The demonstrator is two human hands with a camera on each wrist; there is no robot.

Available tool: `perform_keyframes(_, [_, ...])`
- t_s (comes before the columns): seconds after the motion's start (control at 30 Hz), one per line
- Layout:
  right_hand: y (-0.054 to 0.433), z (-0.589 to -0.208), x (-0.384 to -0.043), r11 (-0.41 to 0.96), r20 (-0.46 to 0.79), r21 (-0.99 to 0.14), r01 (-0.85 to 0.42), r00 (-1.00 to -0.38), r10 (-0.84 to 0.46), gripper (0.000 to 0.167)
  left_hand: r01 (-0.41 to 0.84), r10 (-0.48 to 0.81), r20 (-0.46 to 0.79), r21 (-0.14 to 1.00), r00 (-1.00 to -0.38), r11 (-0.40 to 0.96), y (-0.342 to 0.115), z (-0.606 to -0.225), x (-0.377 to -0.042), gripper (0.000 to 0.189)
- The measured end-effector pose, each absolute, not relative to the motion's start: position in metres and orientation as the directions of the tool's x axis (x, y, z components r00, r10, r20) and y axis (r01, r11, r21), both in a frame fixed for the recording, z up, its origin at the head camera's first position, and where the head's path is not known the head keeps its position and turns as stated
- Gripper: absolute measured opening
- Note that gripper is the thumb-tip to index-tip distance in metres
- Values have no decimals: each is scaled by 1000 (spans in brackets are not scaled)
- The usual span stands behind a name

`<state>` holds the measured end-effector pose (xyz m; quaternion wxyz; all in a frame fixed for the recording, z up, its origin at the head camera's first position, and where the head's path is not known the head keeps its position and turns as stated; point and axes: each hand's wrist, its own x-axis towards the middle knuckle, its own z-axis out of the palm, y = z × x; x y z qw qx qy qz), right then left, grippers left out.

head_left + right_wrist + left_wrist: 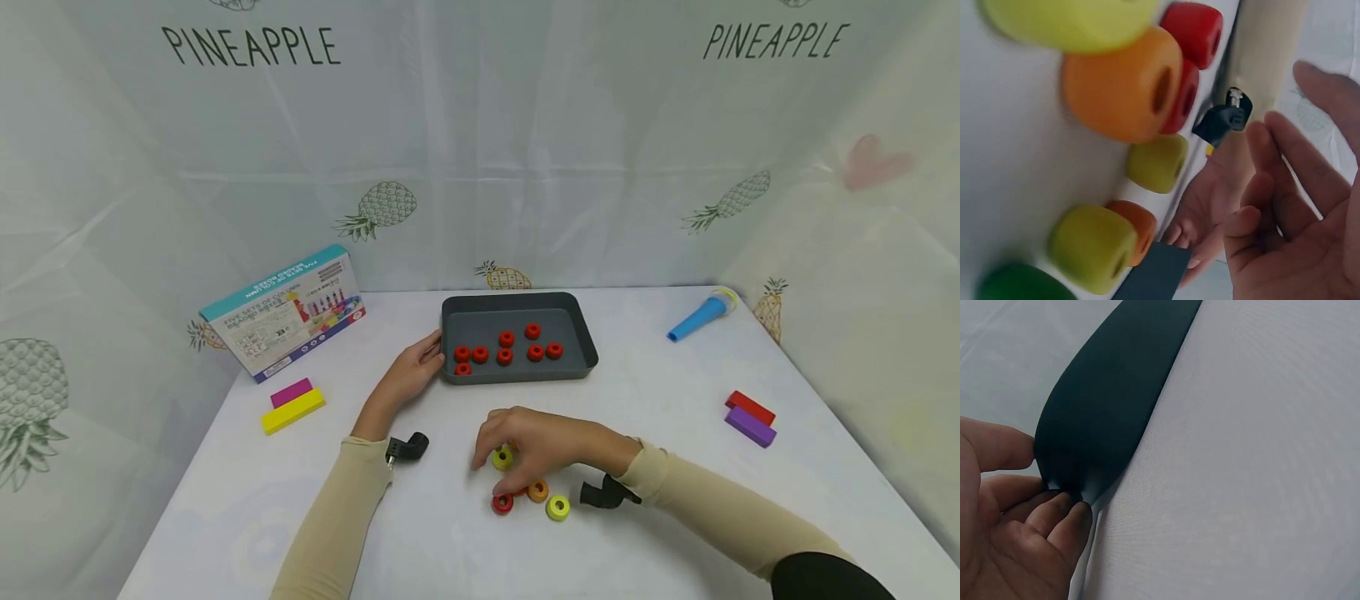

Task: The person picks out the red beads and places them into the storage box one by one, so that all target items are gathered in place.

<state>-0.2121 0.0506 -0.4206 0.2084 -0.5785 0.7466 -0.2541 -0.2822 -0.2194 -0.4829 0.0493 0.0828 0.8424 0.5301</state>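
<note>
My left hand (408,375) grips the left side of a dark grey tray (517,376). In the left wrist view, the thumb is at one edge of the tray's wall (1104,394) and bent fingers are at the other. Several red beads (506,357) with holes lie in the tray. My right hand (547,440) hovers low over loose beads on the table, fingers loosely bent and nothing between them. Around it are a yellow-green bead (502,458), a red bead (502,504), an orange bead (537,491) and a yellow bead (558,508). A green bead (1022,286) shows in the right wrist view.
A printed toy box (288,312) leans at the back left. Before it lie magenta (291,392) and yellow (293,412) blocks. To the right are a blue toy microphone (697,319), a red block (752,408) and a purple block (750,427). A pineapple-print curtain (570,167) hangs behind the table.
</note>
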Motion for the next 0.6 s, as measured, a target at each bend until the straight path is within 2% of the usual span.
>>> perform_keyframes(0.3, [59, -432, -200, 122, -61, -597, -793, -106, -992, 30, 71, 199, -17, 901, -980, 429, -219, -483, -281, 60])
perform_keyframes(0.4, [59, -435, -199, 129, -88, -592, -795, -96, -992, 29, 63, 187, -21, 899, -982, 433, -218, -482, -281, 59])
perform_keyframes(0.6, [59, -439, -200, 148, -95, -566, -811, -114, -989, 23, 58, 193, -27, 904, -981, 423, -219, -484, -283, 60])
